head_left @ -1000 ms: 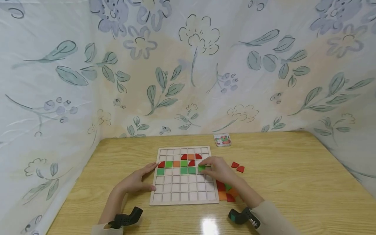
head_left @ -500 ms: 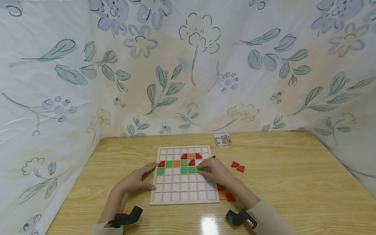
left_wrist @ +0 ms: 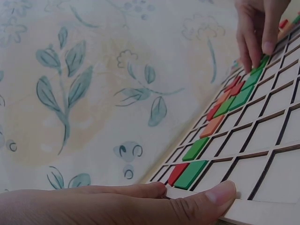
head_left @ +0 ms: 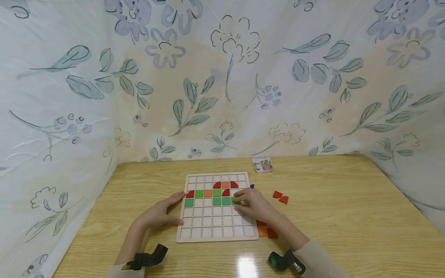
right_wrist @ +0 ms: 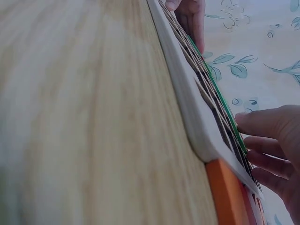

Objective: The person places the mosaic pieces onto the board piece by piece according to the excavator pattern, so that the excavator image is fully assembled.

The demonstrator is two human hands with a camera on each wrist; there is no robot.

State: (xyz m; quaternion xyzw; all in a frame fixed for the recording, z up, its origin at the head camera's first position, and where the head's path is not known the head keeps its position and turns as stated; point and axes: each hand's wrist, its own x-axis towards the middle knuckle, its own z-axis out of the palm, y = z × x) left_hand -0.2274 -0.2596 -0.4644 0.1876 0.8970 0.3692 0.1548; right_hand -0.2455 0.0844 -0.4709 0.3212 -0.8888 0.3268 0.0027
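The green tile [head_left: 234, 200] lies right at the right hand [head_left: 256, 205], just right of two darker green squares [head_left: 226, 200]; that hand's thumb and fingers stand around it (whether they pinch it, I cannot tell). The left hand [head_left: 158, 214] is farther off; its fingers, spread and holding no tile, touch the board's [head_left: 217, 239] left edge.

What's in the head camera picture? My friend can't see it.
A person's right hand holds a green tile on a wooden grid board while the left hand touches its left edge. Loose red pieces lie on the table.
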